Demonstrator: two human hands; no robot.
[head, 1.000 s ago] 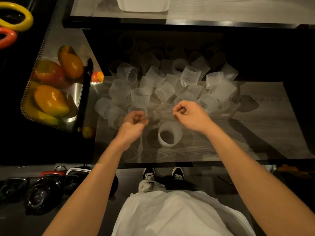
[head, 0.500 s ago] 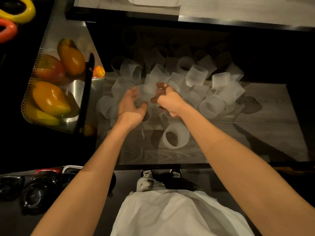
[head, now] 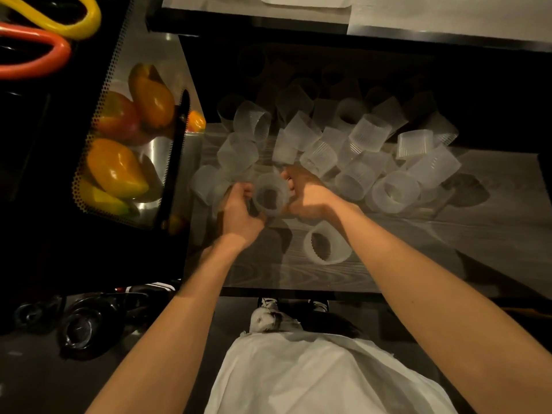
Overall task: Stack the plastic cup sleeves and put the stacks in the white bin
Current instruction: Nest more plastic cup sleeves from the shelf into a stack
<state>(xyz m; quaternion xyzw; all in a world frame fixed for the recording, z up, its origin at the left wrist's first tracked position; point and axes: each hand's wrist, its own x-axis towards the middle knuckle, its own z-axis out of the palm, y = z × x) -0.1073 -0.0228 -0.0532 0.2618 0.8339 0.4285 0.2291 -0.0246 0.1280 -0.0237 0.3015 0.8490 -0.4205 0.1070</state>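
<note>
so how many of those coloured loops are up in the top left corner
2. A yellow loop lies in the top left corner and an orange loop just below it; both run off the frame, so others may be hidden.

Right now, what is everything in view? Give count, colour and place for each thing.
held sleeve: one, translucent white, between both hands
lone sleeve: one, translucent white, on its side near the table's front
sleeve pile: many, translucent white, behind the hands
table: one, grey wood grain
white bin: one, top edge, mostly cropped
mesh basket: one, black, left
fruit: several, yellow-orange and red, in basket
loops: two, yellow and orange, top left
left hand: grips held sleeve
right hand: grips held sleeve
</note>
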